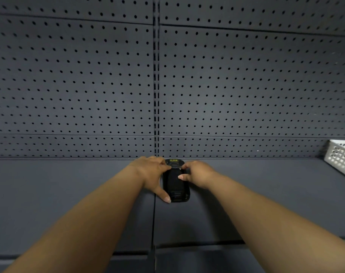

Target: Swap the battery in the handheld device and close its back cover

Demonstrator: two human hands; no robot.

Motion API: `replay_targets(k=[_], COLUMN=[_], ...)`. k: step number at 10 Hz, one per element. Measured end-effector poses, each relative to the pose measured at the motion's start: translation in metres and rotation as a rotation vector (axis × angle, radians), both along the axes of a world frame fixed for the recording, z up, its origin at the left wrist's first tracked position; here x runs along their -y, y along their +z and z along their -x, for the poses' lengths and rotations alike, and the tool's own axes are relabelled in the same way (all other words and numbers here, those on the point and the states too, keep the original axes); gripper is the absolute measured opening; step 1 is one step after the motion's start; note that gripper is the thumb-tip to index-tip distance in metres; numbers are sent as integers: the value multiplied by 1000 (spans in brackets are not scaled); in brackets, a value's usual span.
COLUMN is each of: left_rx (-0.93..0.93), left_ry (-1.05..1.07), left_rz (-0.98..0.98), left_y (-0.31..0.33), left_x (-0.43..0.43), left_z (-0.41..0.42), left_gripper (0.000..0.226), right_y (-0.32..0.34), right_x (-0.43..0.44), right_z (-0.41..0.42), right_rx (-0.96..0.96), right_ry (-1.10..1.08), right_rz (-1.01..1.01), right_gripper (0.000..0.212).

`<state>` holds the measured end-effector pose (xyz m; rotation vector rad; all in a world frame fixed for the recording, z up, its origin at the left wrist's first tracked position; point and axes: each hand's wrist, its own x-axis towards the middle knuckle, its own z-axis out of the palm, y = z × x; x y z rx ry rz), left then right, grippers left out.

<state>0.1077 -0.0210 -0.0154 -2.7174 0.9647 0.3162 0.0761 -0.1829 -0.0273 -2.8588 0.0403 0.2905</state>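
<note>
A black handheld device lies back side up on the dark grey shelf, close to the pegboard wall, with a small yellow label at its far end. My left hand grips its left edge, thumb stretched down along the side to the near corner. My right hand holds the right edge near the top, its thumb pressing on the back cover. No loose battery is in sight.
A white perforated plastic basket stands at the far right of the shelf. A grey pegboard wall rises directly behind the device. A seam divides the shelf just left of the device, and the shelf's front edge runs below my forearms.
</note>
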Motion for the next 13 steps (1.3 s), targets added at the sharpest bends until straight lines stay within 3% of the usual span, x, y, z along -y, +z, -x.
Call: replay_targets(k=[5,9,11,12,13], left_rx=[100,-38,-91,-189,-237], left_ry=[-63,66,115,170,274], left_rz=[-30,108,185,210,386], left_y=[6,-3,-9,-6,8], left_x=[7,2,-3,-10,-15], left_z=[-3,-2,2,10,11], left_gripper=[106,102,105,105,80], right_y=[2,-2,1,18,66], right_x=[0,-1,-2,3,18], right_z=[2,1,8,18,32], right_rx=[-19,-10,-25,-59,108], right_ry=[0,-39,-6,-16,-42], right_rz=[-17,-106,-59,-139,-418], right_gripper=[51,48,49,54,47])
